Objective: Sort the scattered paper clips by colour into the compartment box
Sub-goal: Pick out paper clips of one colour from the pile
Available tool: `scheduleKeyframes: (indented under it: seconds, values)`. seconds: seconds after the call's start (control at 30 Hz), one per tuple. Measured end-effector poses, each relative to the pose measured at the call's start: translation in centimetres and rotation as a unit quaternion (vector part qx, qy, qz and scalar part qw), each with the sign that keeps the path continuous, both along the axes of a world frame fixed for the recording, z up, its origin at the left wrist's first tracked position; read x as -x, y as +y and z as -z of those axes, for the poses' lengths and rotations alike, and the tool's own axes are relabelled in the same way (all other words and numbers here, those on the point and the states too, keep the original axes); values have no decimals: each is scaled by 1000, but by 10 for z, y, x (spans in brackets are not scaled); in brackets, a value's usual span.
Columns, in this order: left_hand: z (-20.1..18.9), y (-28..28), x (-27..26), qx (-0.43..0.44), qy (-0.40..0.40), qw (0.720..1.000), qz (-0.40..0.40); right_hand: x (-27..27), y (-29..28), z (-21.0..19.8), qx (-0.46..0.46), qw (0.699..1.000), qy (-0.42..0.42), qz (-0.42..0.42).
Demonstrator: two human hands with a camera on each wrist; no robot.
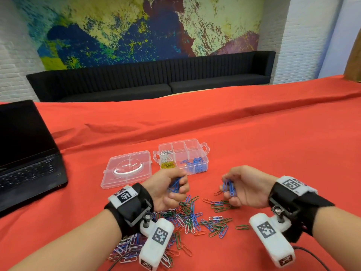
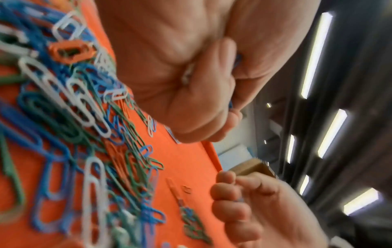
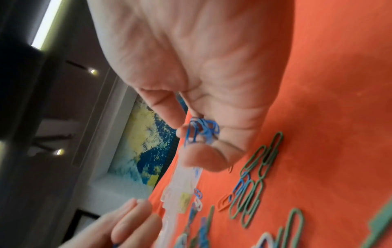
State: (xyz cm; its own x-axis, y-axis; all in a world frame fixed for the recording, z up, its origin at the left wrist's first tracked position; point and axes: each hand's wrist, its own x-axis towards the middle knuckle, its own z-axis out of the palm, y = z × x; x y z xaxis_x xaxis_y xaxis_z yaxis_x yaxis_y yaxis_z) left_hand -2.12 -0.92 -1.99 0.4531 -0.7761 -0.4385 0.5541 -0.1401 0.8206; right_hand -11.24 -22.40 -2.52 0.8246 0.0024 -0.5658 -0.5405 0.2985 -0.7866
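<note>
here, two hands (image 1: 172, 187) (image 1: 242, 187), blue clips (image 1: 228, 187)

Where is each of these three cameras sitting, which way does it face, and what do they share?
Head: on the head, facing forward and down at the compartment box, both forearms, left hand and right hand.
Left wrist: under the left wrist, facing along the palm across the scattered clips; the right hand's fingers show.
Right wrist: under the right wrist, facing along the palm at its blue clips.
Shared: red cloth, both hands.
</note>
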Motion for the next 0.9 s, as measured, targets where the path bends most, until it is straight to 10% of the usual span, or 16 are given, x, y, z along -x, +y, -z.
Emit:
scheduleKeyframes:
  seconds: [0.13,0.3,0.5,0.6,0.73,0.8,0.9]
  values:
    - [3,-9,3,-169,-235,956,53,-4,5,-1,164,986,5,-39]
    - [3,-19,1,-323,-525,773,150,-10,22,4,647,710,-103,-259]
    - [12,-38,6,-398,-632,634,200,-5,27,7,693,658,-79,-285]
    - [12,-39,3,-385,-643,634,192,1,18,6,621,726,-66,-287]
    - [8,-23,3,-302,-618,693,214,8,6,-1,118,987,-17,-107]
    - [6,-16,6,-288,-612,690,260,12,1,-7,-57,996,-20,-65]
    - [6,-11,9,-286,-623,673,277,15,8,-12,-73,994,-27,-71]
